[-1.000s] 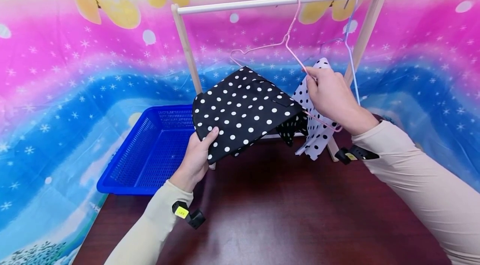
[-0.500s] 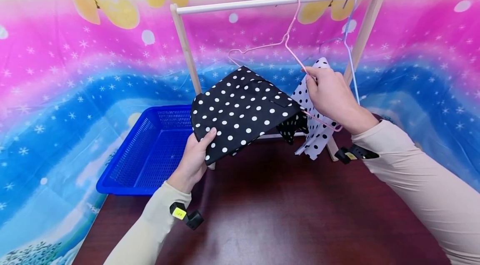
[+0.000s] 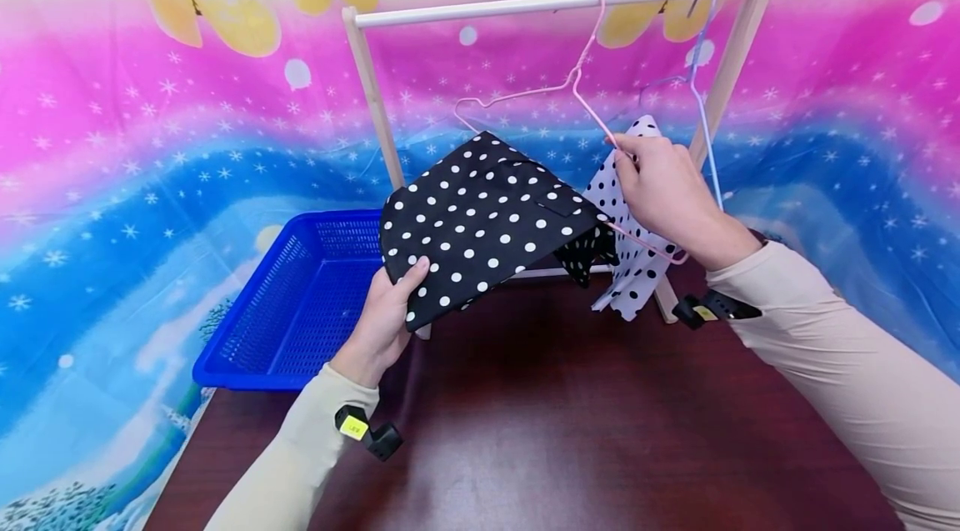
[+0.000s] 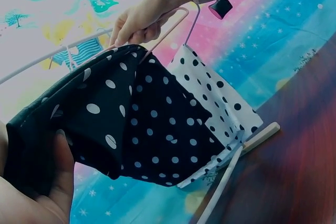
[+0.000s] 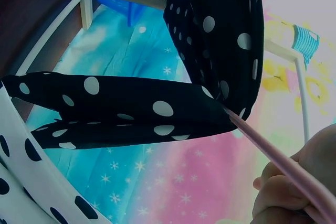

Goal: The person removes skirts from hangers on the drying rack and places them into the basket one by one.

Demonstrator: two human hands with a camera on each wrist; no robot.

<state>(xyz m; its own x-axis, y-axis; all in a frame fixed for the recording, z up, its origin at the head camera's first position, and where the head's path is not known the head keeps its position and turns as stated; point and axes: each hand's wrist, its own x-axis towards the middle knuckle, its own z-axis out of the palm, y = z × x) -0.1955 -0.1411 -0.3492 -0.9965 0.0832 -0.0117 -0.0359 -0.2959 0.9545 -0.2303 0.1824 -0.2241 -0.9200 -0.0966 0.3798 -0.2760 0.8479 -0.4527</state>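
A black cloth with white polka dots (image 3: 472, 222) drapes over the lower bar of a pink hanger (image 3: 525, 91), whose hook sits on the rack's top rail. My left hand (image 3: 382, 318) grips the cloth's near left edge, thumb on top and fingers hidden beneath. My right hand (image 3: 663, 185) pinches the hanger's right shoulder wire. In the right wrist view the black cloth (image 5: 210, 24) folds around the pink wire, with its shorter part hanging on the far side. Behind my right hand, a white cloth with black dots (image 3: 637, 281) hangs from a purple hanger (image 3: 701, 97).
A small wooden rack (image 3: 371, 97) with a white rail (image 3: 480, 10) stands on the dark red-brown table (image 3: 562, 431). At its left is a blue perforated basket (image 3: 247, 306). A printed cloth backdrop (image 3: 112, 139) rises behind everything.
My left hand has drawn the black cloth's near edge slightly left and down. My right hand keeps its pinch on the hanger, almost still.
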